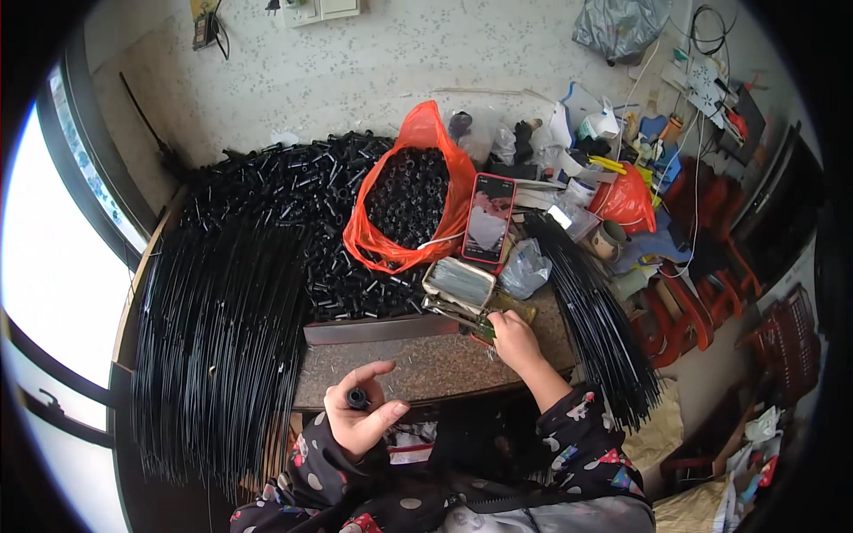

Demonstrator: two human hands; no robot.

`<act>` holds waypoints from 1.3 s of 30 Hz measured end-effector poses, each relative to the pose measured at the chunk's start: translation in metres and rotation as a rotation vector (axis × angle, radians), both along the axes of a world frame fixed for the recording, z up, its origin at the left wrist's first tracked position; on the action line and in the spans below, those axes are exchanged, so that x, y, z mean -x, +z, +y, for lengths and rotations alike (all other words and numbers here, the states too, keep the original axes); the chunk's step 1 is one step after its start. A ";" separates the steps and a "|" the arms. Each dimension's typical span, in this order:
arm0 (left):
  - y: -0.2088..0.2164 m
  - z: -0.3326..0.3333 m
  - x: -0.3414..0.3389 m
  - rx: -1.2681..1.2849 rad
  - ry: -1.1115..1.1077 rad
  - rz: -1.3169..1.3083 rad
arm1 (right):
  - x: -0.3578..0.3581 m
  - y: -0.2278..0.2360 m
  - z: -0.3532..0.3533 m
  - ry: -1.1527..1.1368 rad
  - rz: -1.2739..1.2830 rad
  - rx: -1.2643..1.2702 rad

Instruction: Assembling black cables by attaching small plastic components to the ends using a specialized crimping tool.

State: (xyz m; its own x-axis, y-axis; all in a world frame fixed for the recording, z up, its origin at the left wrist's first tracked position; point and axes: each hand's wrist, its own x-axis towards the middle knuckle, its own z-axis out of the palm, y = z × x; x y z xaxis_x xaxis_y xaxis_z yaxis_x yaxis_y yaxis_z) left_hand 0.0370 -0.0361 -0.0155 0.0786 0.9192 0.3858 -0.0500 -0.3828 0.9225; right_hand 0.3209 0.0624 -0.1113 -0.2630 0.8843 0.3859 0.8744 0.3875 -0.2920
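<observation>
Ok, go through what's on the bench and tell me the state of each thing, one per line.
Left hand: raised, pinching a small black cap.
Right hand: on the bench, reaching into a small tin.
Tin: open.
Orange bag: open, full of black caps.
Phone: screen lit, propped up.
Black rods: fanned out in a bundle, left.
Loose caps: heaped behind the rods.

Small cap (358,398) in left hand (355,417): black plastic, dull.
Long rods (218,346), left: black, thin, glossy sheen.
Bag (426,142), far: orange plastic film, shiny, crinkled.
Worktop (418,360): speckled stone look, smooth.
Phone (489,219): glossy glass screen.
Sleeves (586,435): soft patterned cloth.
</observation>
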 end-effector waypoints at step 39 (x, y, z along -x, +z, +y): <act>0.005 -0.012 0.002 0.097 -0.171 0.055 | -0.020 0.007 0.003 -0.388 0.843 0.198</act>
State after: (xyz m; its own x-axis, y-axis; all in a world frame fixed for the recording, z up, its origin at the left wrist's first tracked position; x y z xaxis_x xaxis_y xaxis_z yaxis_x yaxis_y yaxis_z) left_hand 0.0347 -0.0482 -0.0104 0.2552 0.9233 0.2871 -0.0556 -0.2824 0.9577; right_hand 0.3414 0.0651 -0.1041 0.3599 0.9211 0.1483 0.4028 -0.0101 -0.9152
